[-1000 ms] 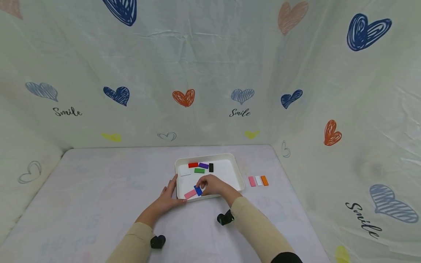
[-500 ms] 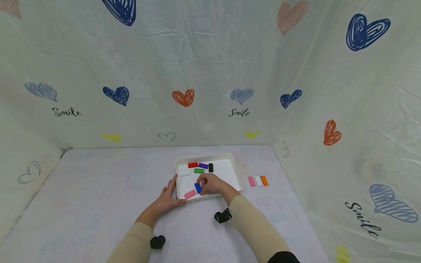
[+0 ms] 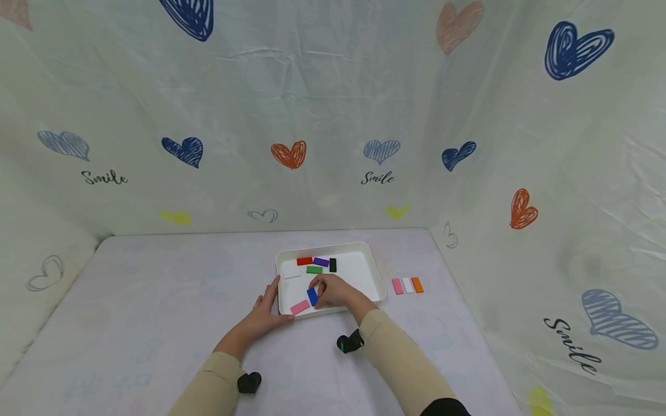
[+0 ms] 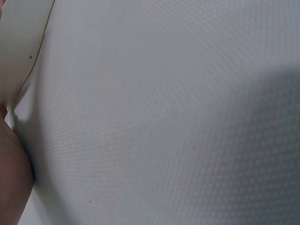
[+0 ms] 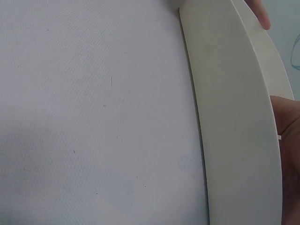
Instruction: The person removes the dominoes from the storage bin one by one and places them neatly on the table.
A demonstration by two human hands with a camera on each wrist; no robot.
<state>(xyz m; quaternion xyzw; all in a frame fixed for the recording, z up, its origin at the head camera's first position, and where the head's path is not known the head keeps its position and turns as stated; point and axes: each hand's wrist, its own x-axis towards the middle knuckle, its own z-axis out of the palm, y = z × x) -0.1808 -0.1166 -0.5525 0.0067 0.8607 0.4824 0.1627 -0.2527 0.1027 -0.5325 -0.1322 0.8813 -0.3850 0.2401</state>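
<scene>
In the head view, my left hand [image 3: 263, 316] rests against the near left corner of a shallow white tray [image 3: 370, 267], fingers along its left side and thumb at the front rim. Inside the tray my right hand [image 3: 335, 290] is bent over a flat blue rectangular block [image 3: 312, 297], pinching it by thumb and fingertips; the hand hides its right edge. A pink block [image 3: 299, 307] lies just left of it. In the right wrist view, the tray wall [image 5: 239, 117] covers part of the right hand [image 5: 289, 145], and a small white edge shows beside it.
Toward the tray's back lie red [image 3: 304, 261], purple [image 3: 321, 262], green [image 3: 314, 270], black [image 3: 333, 265] and white [image 3: 292, 273] blocks. Right of the tray, pink [image 3: 398, 286], white [image 3: 408, 285] and orange [image 3: 417, 285] blocks stand in a row on the pale table [image 3: 156, 300].
The blue block has turned slightly and shifted a little up under the right hand's fingers. The right forearm has moved slightly left; the left hand stays at the tray corner.
</scene>
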